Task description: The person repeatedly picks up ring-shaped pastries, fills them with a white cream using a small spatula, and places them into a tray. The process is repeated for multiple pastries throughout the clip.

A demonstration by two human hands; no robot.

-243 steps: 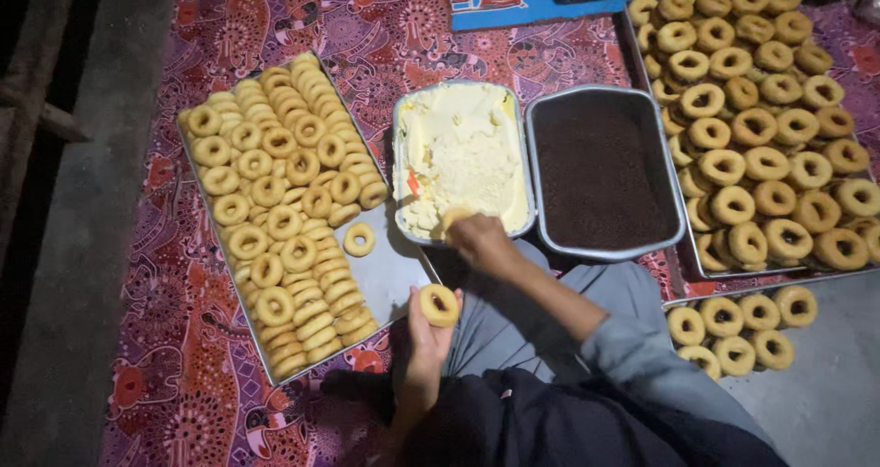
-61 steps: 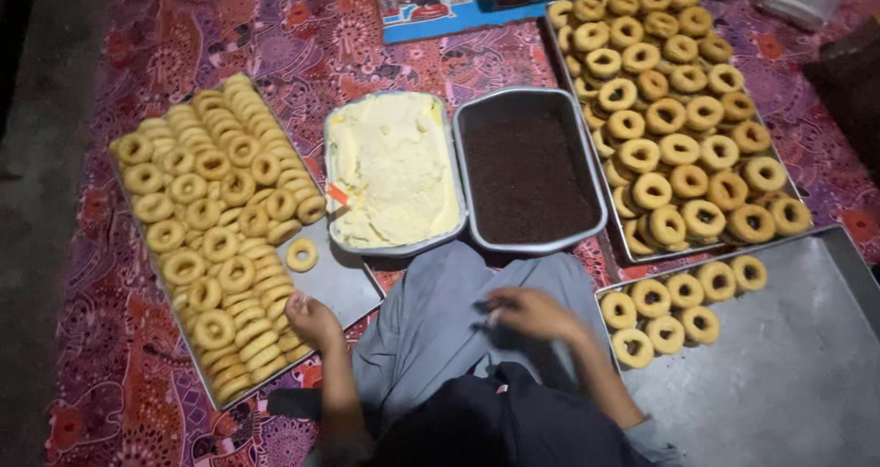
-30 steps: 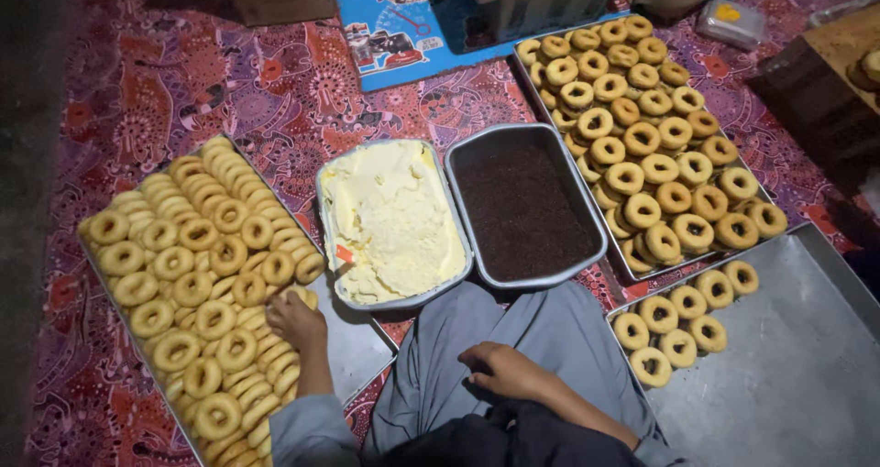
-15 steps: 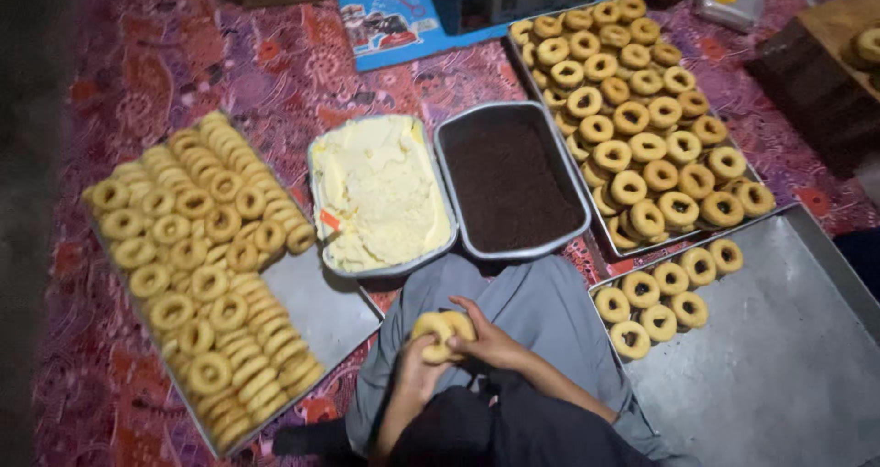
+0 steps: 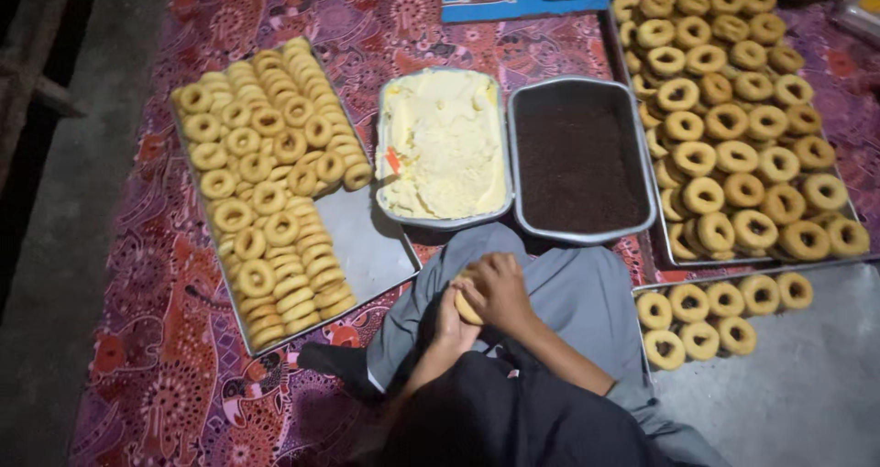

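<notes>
My left hand and my right hand are together over my lap, both closed around one ring-shaped doughnut, which is mostly hidden by the fingers. Just beyond the hands stand a metal pan of pale yellow cream and a metal pan of dark brown sprinkles. A small orange spreader lies in the cream at its left edge.
A tray packed with plain doughnuts lies to the left. Another full doughnut tray sits at the right, and a grey tray with several doughnuts at lower right. A patterned red cloth covers the floor.
My left hand took a doughnut from the left tray and brought it to my lap. My right hand has joined it and now covers the doughnut.
</notes>
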